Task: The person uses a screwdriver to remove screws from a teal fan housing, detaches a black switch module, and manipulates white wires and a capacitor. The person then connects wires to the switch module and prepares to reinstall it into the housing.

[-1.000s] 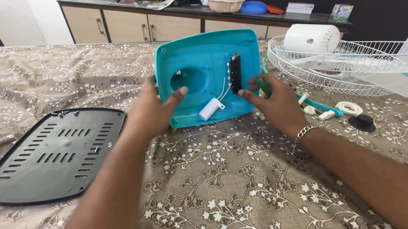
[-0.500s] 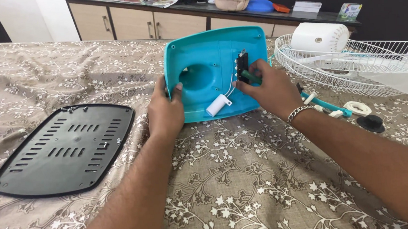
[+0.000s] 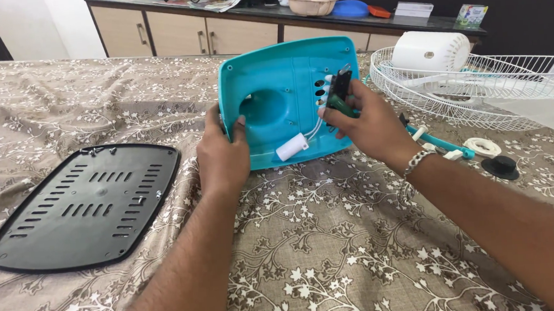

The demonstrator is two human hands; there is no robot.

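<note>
Taking the teal fan base (image 3: pixel 288 90) as the landmark, it stands tilted up on its lower edge on the floral tablecloth (image 3: pixel 335 249), its hollow inside facing the camera. Well to its left a black vented bottom plate (image 3: pixel 82 205) lies flat on the cloth. At the base's left rim the left hand (image 3: pixel 224 156) grips the shell, thumb hooked over the edge into the hollow, the other fingers wrapped behind it out of sight. Inside the shell, low and right of the round recess, a small white cylinder (image 3: pixel 291 147) (seemingly a capacitor) hangs on thin wires. At the base's right side the right hand (image 3: pixel 365 120) pinches a black-and-green switch block (image 3: pixel 339 93) between narrowly closed thumb and fingertips, the block sitting against the row of holes in the shell. Right of the base lie a white wire fan guard (image 3: pixel 480 86), a white motor housing (image 3: pixel 431 50) and a black knob (image 3: pixel 500 167).
</note>
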